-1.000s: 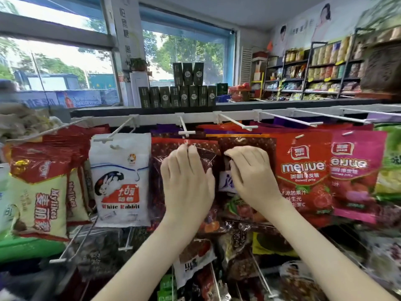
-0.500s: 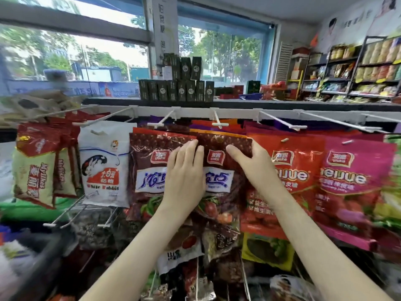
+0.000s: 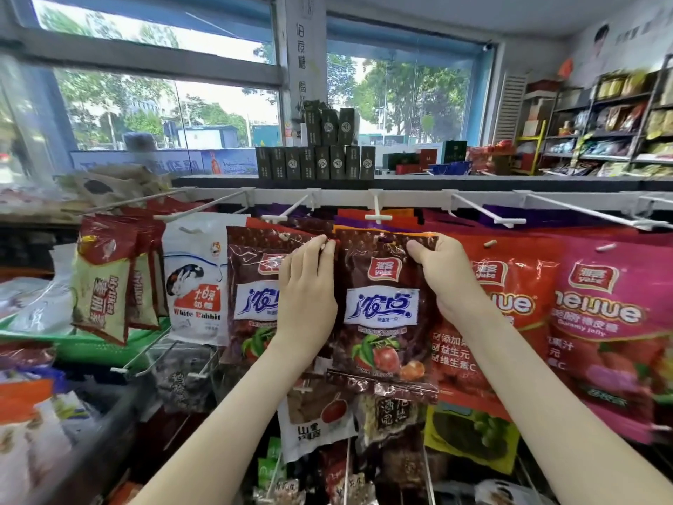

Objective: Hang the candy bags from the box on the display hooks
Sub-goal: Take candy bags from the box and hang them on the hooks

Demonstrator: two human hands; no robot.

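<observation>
1. The right hand (image 3: 446,278) pinches the top right corner of a glossy dark-maroon plastic candy bag with a blue-and-white label (image 3: 382,322). The thumb is in front and the fingers are curled behind.
2. The left hand (image 3: 307,289) grips the bag's top left corner, fingertips curled over the edge.
3. The bag is held upright between the two hands, long axis vertical. Its punched hang hole (image 3: 388,246) sits at mid-width near the top edge, nearer the right thumb.
4. A white wire display hook with a T-shaped tip (image 3: 378,216) projects forward from the white rail (image 3: 418,196). The tip lies just above the hole and slightly to its left. The hole looks empty, so the bag is judged not yet threaded; the coming move calls for a lift, then a push back.
5. A matching maroon bag (image 3: 251,304) hangs just beside on the left, and an orange-red jelly bag (image 3: 510,304) on the right.
</observation>
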